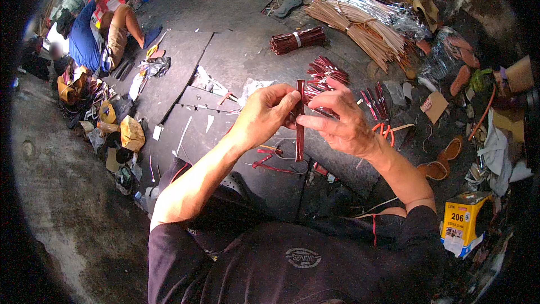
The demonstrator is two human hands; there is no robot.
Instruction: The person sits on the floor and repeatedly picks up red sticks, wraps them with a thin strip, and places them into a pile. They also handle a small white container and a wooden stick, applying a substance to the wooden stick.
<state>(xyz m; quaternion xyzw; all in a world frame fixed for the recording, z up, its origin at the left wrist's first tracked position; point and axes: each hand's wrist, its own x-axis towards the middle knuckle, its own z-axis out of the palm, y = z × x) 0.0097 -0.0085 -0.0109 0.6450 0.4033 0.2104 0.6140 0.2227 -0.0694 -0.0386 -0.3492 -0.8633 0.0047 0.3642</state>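
I hold a narrow, glossy dark red strip (300, 141) upright in front of me. My left hand (263, 114) is closed on its left side, thumb and fingers pinching it above the middle. From the other side my right hand (346, 121) reaches in with its fingers apart, and one lower digit touches the strip's face. Just behind the hands lies a loose pile of similar dark red strips (328, 70), partly covered by my right fingers. Farther back is a tied bundle of dark red strips (298, 40).
Orange-handled pliers or scissors (384, 132) lie to the right of my hands. Long tan strips (360, 28) are heaped at the far right. A yellow box (462, 222) stands at the lower right. Another person (84, 42) sits at far left, near scraps and bags (132, 133).
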